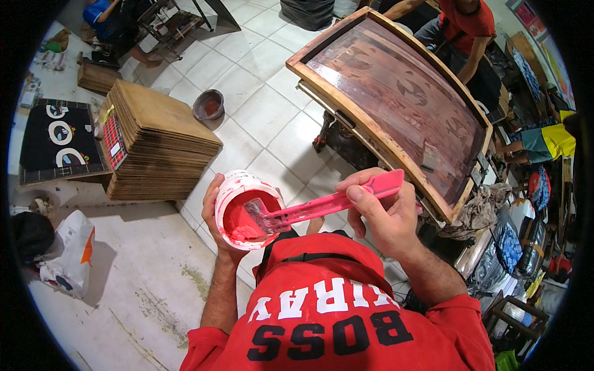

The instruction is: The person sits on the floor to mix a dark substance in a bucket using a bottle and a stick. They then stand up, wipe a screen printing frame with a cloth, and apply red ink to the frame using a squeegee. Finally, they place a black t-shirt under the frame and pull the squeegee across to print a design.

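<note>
My left hand (215,213) is wrapped round the side of a white plastic tub (240,179), tilted so its mouth shows. Thick red ink (237,216) lies inside, and red smears mark the rim. In my right hand (391,216) is a pink plastic spatula (318,205), gripped near its handle end. Its ink-coated blade reaches into the tub and touches the ink. To the right of my hands stands a large wood-framed printing screen (365,117), its mesh stained dark red with several faint shapes. A small block (428,156) rests on the mesh.
A tall stack of brown boards (164,139) stands left, beside a black printed cloth (59,139). A dark bucket (209,106) sits on the tiled floor. A white bag (69,253) lies lower left. Co-workers (467,31) are beyond the screen, at far left and at right. Rags (486,210) and wrapped bundles crowd the right.
</note>
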### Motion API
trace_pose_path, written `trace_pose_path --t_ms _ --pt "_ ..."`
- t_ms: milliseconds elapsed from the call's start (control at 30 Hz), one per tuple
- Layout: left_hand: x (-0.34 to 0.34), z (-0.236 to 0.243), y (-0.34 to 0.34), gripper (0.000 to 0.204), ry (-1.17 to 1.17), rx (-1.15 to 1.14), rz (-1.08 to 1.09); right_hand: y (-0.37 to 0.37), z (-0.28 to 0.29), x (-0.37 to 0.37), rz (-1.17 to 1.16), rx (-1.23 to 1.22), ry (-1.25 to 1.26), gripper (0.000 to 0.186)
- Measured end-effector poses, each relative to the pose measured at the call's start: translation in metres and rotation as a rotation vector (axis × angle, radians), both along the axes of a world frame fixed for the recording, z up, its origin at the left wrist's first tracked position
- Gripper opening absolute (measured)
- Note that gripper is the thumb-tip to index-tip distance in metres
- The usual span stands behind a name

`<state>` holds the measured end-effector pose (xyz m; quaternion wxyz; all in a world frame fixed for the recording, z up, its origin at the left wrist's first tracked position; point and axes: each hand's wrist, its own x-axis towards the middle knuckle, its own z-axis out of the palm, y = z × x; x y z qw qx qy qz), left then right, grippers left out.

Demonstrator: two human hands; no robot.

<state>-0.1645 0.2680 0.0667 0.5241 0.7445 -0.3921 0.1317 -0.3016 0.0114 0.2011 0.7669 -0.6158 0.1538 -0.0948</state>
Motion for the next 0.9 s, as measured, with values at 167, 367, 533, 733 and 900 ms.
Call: trace_pose_path --t_ms 167,367,533,733,900 --pt "0.0 -0.001 -0.001 0.115 -0.01 -0.013 0.057 -0.008 0.017 -0.009 0.017 -0.063 -0.042 0.019" --pt "-0.003 0.006 -0.012 0.09 0.017 -0.088 0.186 -0.014 0.036 -0.015 0.043 -0.309 -0.158 0.014" --pt "0.0 0.008 -0.017 0.089 -0.086 -0.064 0.245 -0.009 0.033 -0.01 0.063 -0.248 -0.102 0.014" --pt "0.003 0.008 -0.02 0.098 -0.221 -0.113 0.286 0.006 0.031 -0.014 -0.012 -0.225 -0.016 0.013" --pt "0.004 0.012 -0.02 0.096 -0.254 -0.11 0.316 0.009 0.032 -0.016 -0.031 -0.234 -0.114 0.012"
